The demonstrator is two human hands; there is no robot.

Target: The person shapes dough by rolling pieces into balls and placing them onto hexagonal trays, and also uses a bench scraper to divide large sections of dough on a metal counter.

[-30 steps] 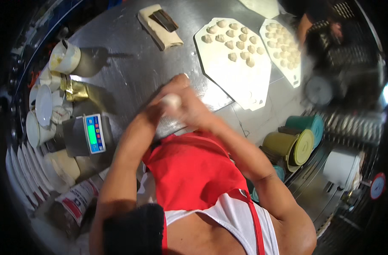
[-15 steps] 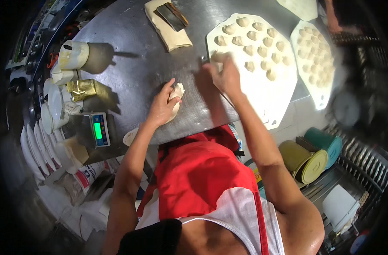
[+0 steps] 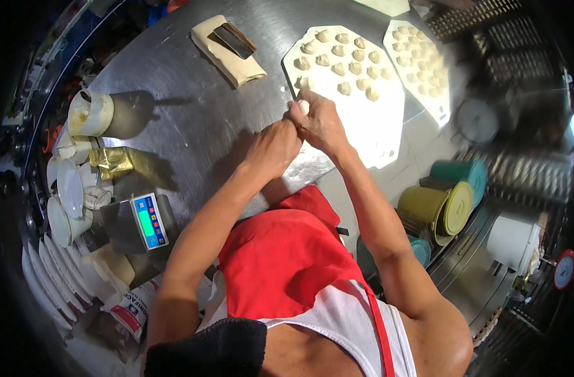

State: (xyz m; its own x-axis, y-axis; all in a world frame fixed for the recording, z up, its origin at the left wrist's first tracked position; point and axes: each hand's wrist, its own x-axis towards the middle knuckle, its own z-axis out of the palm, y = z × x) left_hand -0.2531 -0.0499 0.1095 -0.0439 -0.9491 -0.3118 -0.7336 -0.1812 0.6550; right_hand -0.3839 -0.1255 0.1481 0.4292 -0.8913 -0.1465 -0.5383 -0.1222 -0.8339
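Observation:
My two hands meet over the metal table, beside the near-left edge of a white board (image 3: pixel 372 129). My left hand (image 3: pixel 275 146) is closed around a piece of dough, most of it hidden inside the fist. A pale end of the dough (image 3: pixel 304 107) pokes out at the top between both hands. My right hand (image 3: pixel 322 122) grips that end, its fingers curled against my left thumb. Several small dough lumps (image 3: pixel 339 68) sit in rows on the far part of the board, one of them just beyond my right fingers.
A folded dough slab (image 3: pixel 215 47) with a dough scraper (image 3: pixel 235 40) on it lies at the back. On the left stand a digital scale (image 3: pixel 149 220), a gold packet (image 3: pixel 113 162) and a white pot (image 3: pixel 92 113). A second board of lumps (image 3: pixel 419 63) and lidded buckets (image 3: pixel 457 207) are to the right.
My right hand has come back from the board's left edge, where a lump now sits. My left hand has moved right and away from me with the dough, and both hands now meet. The view has shifted.

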